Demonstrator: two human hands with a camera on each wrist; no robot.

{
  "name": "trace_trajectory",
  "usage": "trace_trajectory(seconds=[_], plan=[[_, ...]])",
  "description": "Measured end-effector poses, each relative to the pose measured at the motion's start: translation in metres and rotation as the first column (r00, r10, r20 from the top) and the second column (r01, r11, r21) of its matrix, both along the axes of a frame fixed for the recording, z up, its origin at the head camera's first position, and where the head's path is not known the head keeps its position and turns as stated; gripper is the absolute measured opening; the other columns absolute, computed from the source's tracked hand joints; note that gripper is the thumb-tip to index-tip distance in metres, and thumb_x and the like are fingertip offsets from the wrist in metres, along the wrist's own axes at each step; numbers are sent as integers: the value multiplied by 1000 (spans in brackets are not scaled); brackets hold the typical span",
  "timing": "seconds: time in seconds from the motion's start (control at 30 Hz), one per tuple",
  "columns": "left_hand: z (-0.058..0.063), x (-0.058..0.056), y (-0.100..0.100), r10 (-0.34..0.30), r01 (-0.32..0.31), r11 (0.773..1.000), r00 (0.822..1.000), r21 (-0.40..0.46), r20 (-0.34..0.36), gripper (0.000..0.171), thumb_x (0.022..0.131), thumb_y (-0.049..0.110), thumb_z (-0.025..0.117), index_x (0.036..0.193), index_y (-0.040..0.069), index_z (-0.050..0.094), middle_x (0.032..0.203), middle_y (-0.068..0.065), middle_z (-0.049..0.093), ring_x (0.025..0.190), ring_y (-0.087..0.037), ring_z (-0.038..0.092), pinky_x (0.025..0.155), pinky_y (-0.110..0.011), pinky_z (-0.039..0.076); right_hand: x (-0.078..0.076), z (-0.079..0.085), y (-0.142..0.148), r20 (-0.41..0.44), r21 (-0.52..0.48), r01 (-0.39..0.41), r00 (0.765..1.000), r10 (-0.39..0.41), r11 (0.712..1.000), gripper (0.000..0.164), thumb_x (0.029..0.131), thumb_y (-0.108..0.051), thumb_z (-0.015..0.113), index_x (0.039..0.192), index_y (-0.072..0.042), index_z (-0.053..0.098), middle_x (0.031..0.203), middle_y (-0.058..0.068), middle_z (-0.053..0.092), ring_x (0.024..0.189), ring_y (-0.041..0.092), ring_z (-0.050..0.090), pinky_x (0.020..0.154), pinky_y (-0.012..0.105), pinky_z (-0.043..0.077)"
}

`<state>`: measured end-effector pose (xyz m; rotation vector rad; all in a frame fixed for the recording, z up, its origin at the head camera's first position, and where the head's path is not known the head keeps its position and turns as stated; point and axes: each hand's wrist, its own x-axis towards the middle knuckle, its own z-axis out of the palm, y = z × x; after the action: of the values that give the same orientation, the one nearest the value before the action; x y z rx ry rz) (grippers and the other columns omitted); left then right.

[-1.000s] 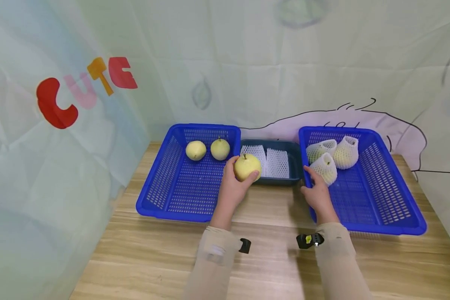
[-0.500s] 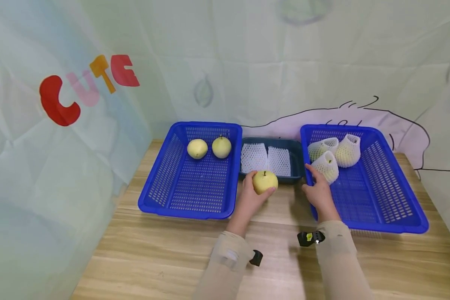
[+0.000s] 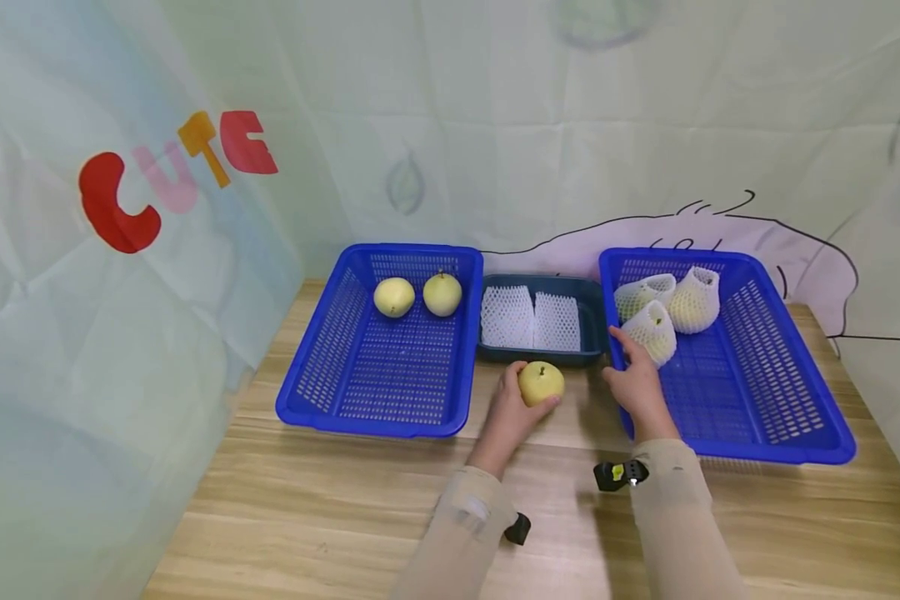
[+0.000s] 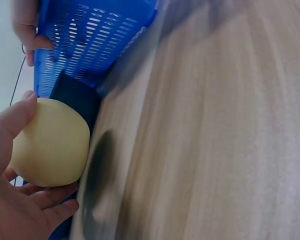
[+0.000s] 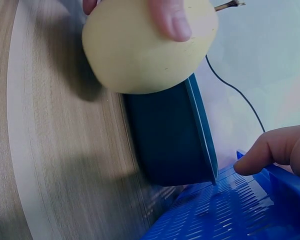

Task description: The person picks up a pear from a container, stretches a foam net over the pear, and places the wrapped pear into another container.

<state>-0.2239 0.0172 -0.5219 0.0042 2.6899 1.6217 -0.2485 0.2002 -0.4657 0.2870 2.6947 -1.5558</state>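
My left hand (image 3: 512, 410) holds a round pale-yellow pear (image 3: 542, 383) between thumb and fingers, stem up, just above the table. In the left wrist view the pear (image 4: 52, 142) stands apart from its shadow. My right hand (image 3: 636, 385) grips the left rim of the right blue basket (image 3: 832, 446); the right wrist view shows a digit (image 5: 262, 152) against the rim, other fingers being hidden. Inside that basket sit three pears in white foam net sleeves, the closest sleeved pear (image 3: 651, 335) beside my fingers. A dark teal tray (image 3: 591, 321) holds flat white foam nets (image 3: 507, 318).
The left blue basket (image 3: 375, 429) contains two bare pears, one pear (image 3: 394, 297) left of the other pear (image 3: 442, 295). Tray and baskets stand in a row along the back of the wooden table (image 3: 330, 517). A printed cloth (image 3: 495, 125) hangs behind.
My left hand has carried the pear right and toward me, from beside the left basket and over the tray's edge to in front of the tray. The right hand stays at its basket rim.
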Motion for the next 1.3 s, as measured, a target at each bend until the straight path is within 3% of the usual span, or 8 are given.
trace_trajectory(seconds=[0.6,0.73,0.87,0.93,1.0,1.1,1.2,1.3], plan=[[-7,6,-2,-17,15,997,1000,-69,-25,83,71,34,80,135,11,32,128,-16,42,118,-34,41,98,-47,35,-1,2,-4,8,-3,3,1000,-3,1000,68,79,7,49,143,-8,33,140,28,29,126,40,31,100,51,29],[13,10,-2,-26,24,997,1000,-75,-17,94,70,37,80,142,13,25,135,-16,37,121,-35,40,98,-48,35,0,2,-3,7,-10,9,1000,-9,1000,68,79,7,48,143,-7,33,140,28,29,126,40,30,100,51,29],[55,20,-7,-44,39,993,998,-110,-45,101,73,45,75,146,12,13,144,-16,26,123,-36,39,97,-49,37,0,1,-2,3,-3,13,1000,-13,1000,68,79,7,48,143,-7,33,140,29,30,125,39,31,100,50,29],[76,24,-14,-25,11,993,992,-117,-122,99,77,48,71,146,10,11,145,-17,23,127,-35,34,98,-49,36,0,1,-2,5,-3,5,1000,-5,1000,68,79,7,48,143,-7,32,140,29,29,125,39,31,100,50,29],[88,24,-25,15,-47,990,973,-135,-232,93,80,49,66,145,8,13,145,-18,23,130,-34,28,101,-50,32,-1,2,-2,5,-4,-1,1000,1,1000,68,79,7,48,144,-7,32,140,29,29,124,39,31,100,51,29],[87,17,-46,65,-141,962,950,-234,-304,78,85,42,63,143,7,24,143,-21,24,131,-35,23,102,-52,29,-1,2,-1,5,3,-3,1000,3,1000,68,79,6,48,144,-7,31,141,30,28,125,40,30,100,52,28],[74,12,-64,85,-141,903,985,-406,-153,67,87,34,60,142,12,30,138,-26,32,123,-41,36,94,-53,38,0,2,0,7,12,-10,1000,10,1000,68,80,7,48,144,-6,31,141,30,27,126,41,29,100,52,28],[62,11,-72,55,-26,858,998,-512,41,63,91,28,54,145,14,25,114,-28,55,97,-42,57,76,-52,47,0,1,1,10,22,-28,1000,28,999,68,80,7,48,144,-6,29,141,31,26,126,42,28,100,53,27]])
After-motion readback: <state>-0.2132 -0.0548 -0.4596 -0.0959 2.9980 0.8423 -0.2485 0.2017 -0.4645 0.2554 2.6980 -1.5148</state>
